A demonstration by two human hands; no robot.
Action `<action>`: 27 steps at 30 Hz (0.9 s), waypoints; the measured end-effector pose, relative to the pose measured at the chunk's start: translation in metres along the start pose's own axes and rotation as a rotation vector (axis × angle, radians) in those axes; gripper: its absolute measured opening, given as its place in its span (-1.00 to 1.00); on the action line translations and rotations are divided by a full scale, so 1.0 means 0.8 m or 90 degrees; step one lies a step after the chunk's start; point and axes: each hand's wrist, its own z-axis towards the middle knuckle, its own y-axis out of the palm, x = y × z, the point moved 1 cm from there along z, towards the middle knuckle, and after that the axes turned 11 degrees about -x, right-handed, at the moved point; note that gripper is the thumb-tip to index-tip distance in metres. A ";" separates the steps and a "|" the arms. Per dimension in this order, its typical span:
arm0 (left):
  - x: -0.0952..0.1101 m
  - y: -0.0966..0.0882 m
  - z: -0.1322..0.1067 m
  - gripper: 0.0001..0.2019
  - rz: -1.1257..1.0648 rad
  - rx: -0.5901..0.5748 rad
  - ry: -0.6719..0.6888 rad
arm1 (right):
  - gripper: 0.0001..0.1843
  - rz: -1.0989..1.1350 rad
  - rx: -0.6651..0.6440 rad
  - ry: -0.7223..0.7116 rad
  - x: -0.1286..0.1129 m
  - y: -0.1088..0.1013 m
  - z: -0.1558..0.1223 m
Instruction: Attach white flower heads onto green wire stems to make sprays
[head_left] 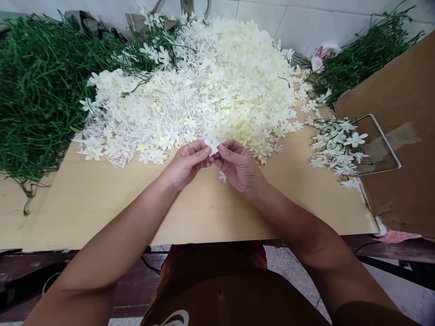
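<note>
Working at a pale wood-toned tabletop (210, 213), a person in a brown garment (217, 280) is bringing both bare hands together at the near edge of a blossom heap. The left hand (188, 162) is curling nearly closed, its thumb and fingers pinching a small white flower with spread, pointed petals (212, 146). The right hand (240, 166) is also curling nearly closed, its thumb and fingertips meeting at the flower's right side and gripping it there. The held flower is facing upward between the two thumbs. A second small white blossom (222, 176) is showing just below the right hand; whether the fingers are holding it cannot be told.

Beyond the hands, a broad mound of white and pale-yellow flowers (244, 81) is spreading over the table. A thick mass of thin green stems (44, 90) is filling the left side, while another tangle of green stems (370, 54) is standing at the far right. Nearer, a loose cluster of white blossoms on green stems (336, 147) is lying beside a bent metal wire frame (385, 136) and a brown cardboard sheet or box (404, 181).
</note>
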 end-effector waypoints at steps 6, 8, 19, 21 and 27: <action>-0.002 -0.001 0.000 -0.70 0.003 -0.020 -0.004 | -0.69 -0.049 0.009 -0.021 0.002 0.002 -0.001; -0.001 0.000 -0.001 -0.71 0.006 -0.029 -0.005 | -0.66 -0.047 0.024 -0.032 0.002 0.002 -0.001; 0.001 0.001 -0.001 -0.75 -0.025 -0.019 -0.007 | -0.61 -0.067 -0.024 -0.022 -0.006 0.004 -0.002; 0.002 0.001 -0.001 -0.76 -0.024 -0.016 -0.012 | -0.59 -0.072 -0.029 -0.014 -0.008 0.005 -0.002; 0.004 0.000 -0.001 -0.78 0.031 -0.035 -0.029 | -0.58 -0.140 -0.016 -0.041 -0.011 0.010 -0.003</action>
